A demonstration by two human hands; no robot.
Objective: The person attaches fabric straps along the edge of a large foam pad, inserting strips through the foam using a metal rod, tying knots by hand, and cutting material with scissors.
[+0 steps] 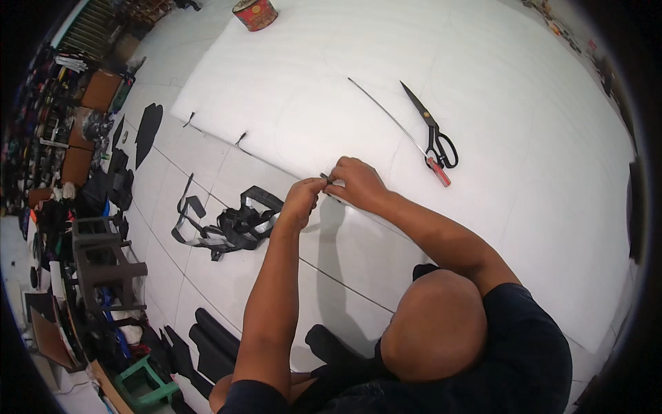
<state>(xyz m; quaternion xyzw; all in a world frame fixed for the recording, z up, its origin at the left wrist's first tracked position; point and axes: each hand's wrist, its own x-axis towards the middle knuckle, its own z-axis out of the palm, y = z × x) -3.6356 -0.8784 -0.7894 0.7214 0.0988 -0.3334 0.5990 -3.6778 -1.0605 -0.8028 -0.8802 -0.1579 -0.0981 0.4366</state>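
My left hand point(302, 202) and my right hand point(360, 184) meet at the near edge of a large white foam sheet point(289, 90). Between their pinched fingertips is a small dark strip point(327, 179); its exact form is mostly hidden by the fingers. Farther left along the same edge, a short black tie point(241, 138) and another black tie point(189, 119) stick out. On the tiles left of my left hand lies a tangle of black straps point(238, 224) with shiny grey parts.
Black-handled scissors point(427, 121) and a long screwdriver point(438, 172) with a red handle lie on the sheet, right of my hands. A red tin point(255, 14) stands at its far edge. Stools point(110, 269), a green stool point(146, 383) and piled goods line the left side.
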